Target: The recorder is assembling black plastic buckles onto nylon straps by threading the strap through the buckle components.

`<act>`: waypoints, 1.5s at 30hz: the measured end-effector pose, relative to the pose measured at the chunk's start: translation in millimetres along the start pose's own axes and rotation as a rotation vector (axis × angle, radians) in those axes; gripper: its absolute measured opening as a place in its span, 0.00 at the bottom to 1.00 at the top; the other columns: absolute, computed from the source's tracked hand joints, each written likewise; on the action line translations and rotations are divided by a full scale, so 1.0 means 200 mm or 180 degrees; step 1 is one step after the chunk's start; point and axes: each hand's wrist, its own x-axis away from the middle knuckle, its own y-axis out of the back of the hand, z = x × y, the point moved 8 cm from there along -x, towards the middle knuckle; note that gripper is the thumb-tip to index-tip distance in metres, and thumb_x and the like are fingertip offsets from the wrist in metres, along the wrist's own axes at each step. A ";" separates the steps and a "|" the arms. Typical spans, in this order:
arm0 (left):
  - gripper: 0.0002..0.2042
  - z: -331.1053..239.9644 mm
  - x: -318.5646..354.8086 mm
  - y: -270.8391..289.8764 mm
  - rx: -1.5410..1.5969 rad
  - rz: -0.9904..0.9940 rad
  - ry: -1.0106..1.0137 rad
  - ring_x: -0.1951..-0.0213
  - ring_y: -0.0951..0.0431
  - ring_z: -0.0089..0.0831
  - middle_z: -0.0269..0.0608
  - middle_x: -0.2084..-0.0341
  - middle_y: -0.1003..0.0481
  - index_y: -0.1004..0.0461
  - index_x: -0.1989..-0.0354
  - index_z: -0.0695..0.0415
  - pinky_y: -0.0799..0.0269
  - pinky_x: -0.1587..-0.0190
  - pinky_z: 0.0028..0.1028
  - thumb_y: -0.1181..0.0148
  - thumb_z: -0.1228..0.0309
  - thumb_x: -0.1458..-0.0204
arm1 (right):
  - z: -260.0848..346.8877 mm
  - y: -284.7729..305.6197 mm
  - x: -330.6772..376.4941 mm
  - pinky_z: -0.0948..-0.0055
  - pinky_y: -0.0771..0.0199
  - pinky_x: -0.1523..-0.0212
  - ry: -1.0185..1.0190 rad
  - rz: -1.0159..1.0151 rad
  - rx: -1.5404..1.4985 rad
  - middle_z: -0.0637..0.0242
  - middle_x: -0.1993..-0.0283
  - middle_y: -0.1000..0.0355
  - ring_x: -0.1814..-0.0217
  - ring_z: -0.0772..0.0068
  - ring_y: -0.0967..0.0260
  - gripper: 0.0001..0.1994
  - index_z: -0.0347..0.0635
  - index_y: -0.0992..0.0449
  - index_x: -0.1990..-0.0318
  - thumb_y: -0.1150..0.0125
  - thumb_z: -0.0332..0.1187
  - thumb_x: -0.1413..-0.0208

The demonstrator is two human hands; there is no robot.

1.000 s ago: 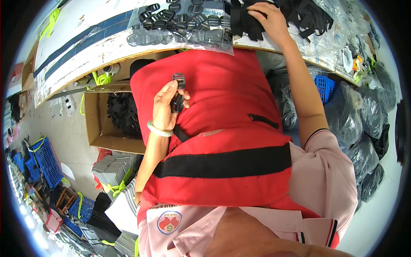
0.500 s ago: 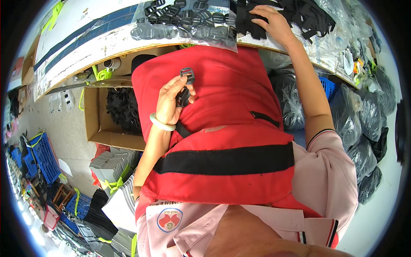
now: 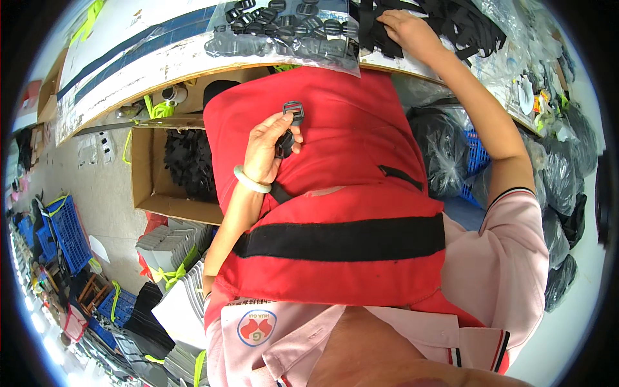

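Note:
My left hand (image 3: 265,145) is closed above the red apron on my lap. Thumb and finger pinch a black plastic slide buckle (image 3: 293,111), held up from the hand. Another black buckle (image 3: 284,146) is tucked in the curled fingers below it, partly covered. At the table's near edge, my right hand (image 3: 412,33) reaches into a pile of black webbing straps (image 3: 461,29). Its fingers are drawn together on the end of a strap (image 3: 374,29); the fingertips are partly hidden. Left of that hand lies a clear plastic bag (image 3: 284,46) with many black buckles.
The white table (image 3: 138,71) has a worn, curved-looking front edge. Beneath it stands a cardboard box (image 3: 174,205) with black pieces inside. Stacked grey sheets (image 3: 169,248) tied with yellow-green strips are at my left. Filled plastic bags (image 3: 442,151) and a blue crate (image 3: 476,155) are at right.
My right hand's fingers have drawn together at the straps, and its elbow has swung outward to the right. My left hand shifted slightly right, still with the buckles.

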 end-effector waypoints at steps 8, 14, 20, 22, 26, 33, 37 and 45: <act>0.08 0.01 0.00 0.02 0.0005 -0.0056 0.0008 0.74 0.27 0.27 0.38 0.75 0.26 0.27 0.63 0.63 0.30 0.75 0.24 0.47 0.69 0.41 | 0.03 -0.01 -0.02 0.67 0.27 0.51 -0.0179 0.0058 0.0131 0.62 0.50 0.28 0.50 0.60 0.29 0.12 0.40 0.24 0.54 0.43 0.31 0.46; 0.09 -0.02 0.02 0.06 -0.0266 -0.0158 -0.0258 0.78 0.28 0.23 0.37 0.77 0.26 0.26 0.62 0.64 0.33 0.77 0.21 0.45 0.70 0.42 | 0.05 0.40 -0.05 0.65 0.30 0.54 -0.0756 -0.1372 -0.0699 0.57 0.61 0.25 0.56 0.55 0.29 0.08 0.37 0.22 0.63 0.39 0.29 0.49; 0.07 -0.14 0.03 -0.03 -0.0483 -0.0413 -0.0760 0.82 0.29 0.20 0.37 0.78 0.25 0.24 0.66 0.67 0.35 0.80 0.19 0.42 0.74 0.44 | 0.56 0.40 -0.02 0.83 0.31 0.63 -0.1520 -0.0742 -0.3372 0.74 0.68 0.27 0.68 0.86 0.33 0.09 0.39 0.24 0.58 0.41 0.34 0.42; 0.07 -0.15 0.01 -0.05 -0.0503 -0.0451 -0.0847 0.82 0.29 0.20 0.38 0.77 0.25 0.24 0.65 0.68 0.35 0.80 0.19 0.42 0.75 0.44 | 0.86 0.29 -0.01 0.80 0.34 0.67 -0.1362 0.0349 -0.4084 0.72 0.72 0.27 0.71 0.85 0.35 0.11 0.37 0.24 0.63 0.42 0.38 0.41; 0.08 -0.19 0.01 -0.09 -0.0582 -0.0329 -0.1177 0.82 0.30 0.18 0.38 0.77 0.24 0.23 0.61 0.68 0.35 0.80 0.17 0.43 0.77 0.44 | 1.01 0.09 0.06 0.82 0.35 0.69 -0.1853 0.0845 -0.5533 0.71 0.73 0.27 0.71 0.87 0.35 0.12 0.35 0.26 0.65 0.44 0.37 0.40; 0.08 -0.17 0.04 -0.03 -0.1190 -0.0711 -0.1368 0.79 0.30 0.16 0.34 0.77 0.25 0.22 0.60 0.65 0.35 0.79 0.17 0.41 0.78 0.47 | 1.07 0.00 0.04 0.85 0.35 0.83 -0.2268 0.0758 -0.6542 0.68 0.75 0.29 0.84 0.83 0.35 0.12 0.36 0.26 0.64 0.44 0.38 0.40; 0.09 -0.29 0.12 -0.10 -0.2884 -0.0627 -0.2781 0.75 0.28 0.19 0.35 0.77 0.26 0.22 0.59 0.62 0.33 0.75 0.22 0.40 0.80 0.49 | 1.05 -0.02 0.02 0.83 0.32 0.78 -0.2259 0.0304 -0.6013 0.67 0.73 0.28 0.78 0.83 0.32 0.13 0.35 0.27 0.60 0.44 0.38 0.39; 0.10 -0.09 0.02 0.06 0.0606 -0.0209 -0.0438 0.78 0.26 0.26 0.46 0.72 0.23 0.24 0.65 0.70 0.30 0.82 0.21 0.44 0.72 0.43 | 1.09 -0.09 0.00 0.83 0.31 0.60 -0.1726 0.0630 -0.6153 0.68 0.65 0.27 0.66 0.83 0.31 0.11 0.36 0.25 0.56 0.42 0.34 0.40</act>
